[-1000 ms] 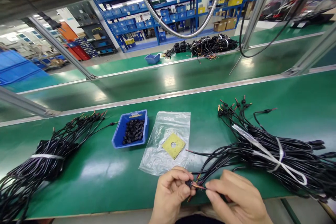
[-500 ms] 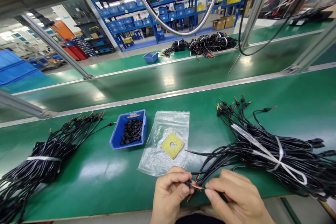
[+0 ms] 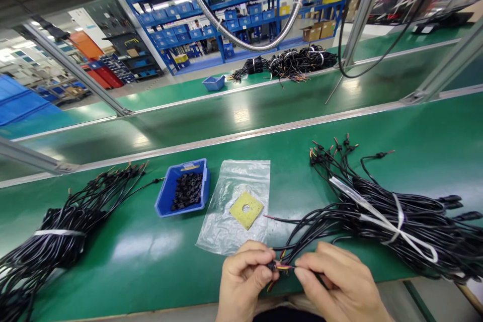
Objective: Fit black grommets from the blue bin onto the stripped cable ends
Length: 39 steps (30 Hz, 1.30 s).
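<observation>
Head camera: both hands are at the middle of the worktop's [image 3: 143, 287] near edge, each grasping something. The left hand [image 3: 245, 279] pinches a small black fitting [image 3: 271, 265] between thumb and fingers; thin red and yellow wires [image 3: 284, 266] run out of it, and the right hand [image 3: 341, 279] grips their far end with its fingertips. Just beyond the hands lies a clear plastic bag [image 3: 211, 234] with a yellow square plate [image 3: 241, 221], holed in the middle, on it. Left of the bag stands a blue bin [image 3: 206, 188] of small black parts [image 3: 187, 191]. A banded cable bundle [image 3: 62, 244] covers the worktop's near left corner; another bundle [image 3: 418, 229], tied with a white strip [image 3: 399, 211], reaches to the right edge. Past the far edge, markings on the cartons [image 3: 319, 31] and blue shelving [image 3: 221, 45] are too small to read
</observation>
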### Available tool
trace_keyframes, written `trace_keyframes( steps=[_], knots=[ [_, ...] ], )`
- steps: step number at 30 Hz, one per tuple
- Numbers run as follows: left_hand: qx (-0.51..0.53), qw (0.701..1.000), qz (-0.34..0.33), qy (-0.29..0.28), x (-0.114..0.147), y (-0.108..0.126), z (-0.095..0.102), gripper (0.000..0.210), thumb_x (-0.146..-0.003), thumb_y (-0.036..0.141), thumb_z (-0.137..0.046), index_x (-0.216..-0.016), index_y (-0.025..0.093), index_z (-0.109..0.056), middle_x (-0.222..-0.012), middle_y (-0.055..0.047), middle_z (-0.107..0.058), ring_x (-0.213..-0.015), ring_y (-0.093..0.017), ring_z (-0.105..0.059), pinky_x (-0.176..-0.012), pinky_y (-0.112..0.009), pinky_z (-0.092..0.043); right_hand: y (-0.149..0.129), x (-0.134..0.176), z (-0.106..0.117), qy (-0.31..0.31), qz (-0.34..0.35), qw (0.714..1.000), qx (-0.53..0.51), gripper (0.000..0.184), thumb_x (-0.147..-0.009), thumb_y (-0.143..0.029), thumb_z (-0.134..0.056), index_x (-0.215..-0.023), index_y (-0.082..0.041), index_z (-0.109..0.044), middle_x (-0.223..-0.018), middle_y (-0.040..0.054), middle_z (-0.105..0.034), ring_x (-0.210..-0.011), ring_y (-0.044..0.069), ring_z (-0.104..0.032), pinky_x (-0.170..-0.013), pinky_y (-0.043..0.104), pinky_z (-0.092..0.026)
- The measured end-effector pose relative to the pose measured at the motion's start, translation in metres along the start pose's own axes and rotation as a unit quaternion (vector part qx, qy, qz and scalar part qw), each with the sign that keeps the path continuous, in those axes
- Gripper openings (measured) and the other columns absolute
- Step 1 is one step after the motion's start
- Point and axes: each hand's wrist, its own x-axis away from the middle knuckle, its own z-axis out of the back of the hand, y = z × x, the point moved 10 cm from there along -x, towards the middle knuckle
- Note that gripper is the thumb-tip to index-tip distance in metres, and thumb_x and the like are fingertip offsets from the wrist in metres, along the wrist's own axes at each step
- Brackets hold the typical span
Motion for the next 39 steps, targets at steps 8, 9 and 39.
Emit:
trace_keyframes(
  steps=[8,9,39],
  knots=[
    [-0.018,1.0,0.009,0.003,0.0,0.0,-0.001,0.015,-0.081,0.018,-0.084,-0.093,0.027,-0.084,-0.095,-0.002,-0.073,-0.07,-0.011,-0.073,-0.067,-0.02,-0.064,0.001,0.003,-0.001,0.006,0.01,1.0,0.01,0.015,-0.097,-0.017,-0.058,-0.084,-0.018,-0.065,-0.056,-0.0051,-0.049,-0.045,0.008,-0.046,-0.046,0.021,-0.038],
    [-0.019,1.0,0.008,0.004,0.0,0.001,0.0,0.015,-0.08,0.018,-0.084,-0.092,0.027,-0.084,-0.094,-0.002,-0.073,-0.071,-0.012,-0.073,-0.067,-0.02,-0.064,0.001,0.004,-0.002,0.003,0.015,1.0,0.012,0.015,-0.097,-0.018,-0.058,-0.084,-0.018,-0.065,-0.057,-0.0047,-0.051,-0.046,0.009,-0.047,-0.047,0.021,-0.038],
    [-0.326,0.926,-0.19,0.023,0.019,0.011,-0.038,0.013,-0.088,0.025,-0.077,-0.099,0.03,-0.081,-0.068,0.0,-0.071,-0.053,-0.013,-0.06,-0.051,-0.02,-0.048,0.019,0.025,-0.019,-0.118,0.001,0.991,-0.057,0.041,-0.109,-0.03,-0.04,-0.073,-0.02,-0.057,-0.06,-0.0021,-0.053,-0.055,0.011,-0.051,-0.056,0.026,-0.035]
  ],
)
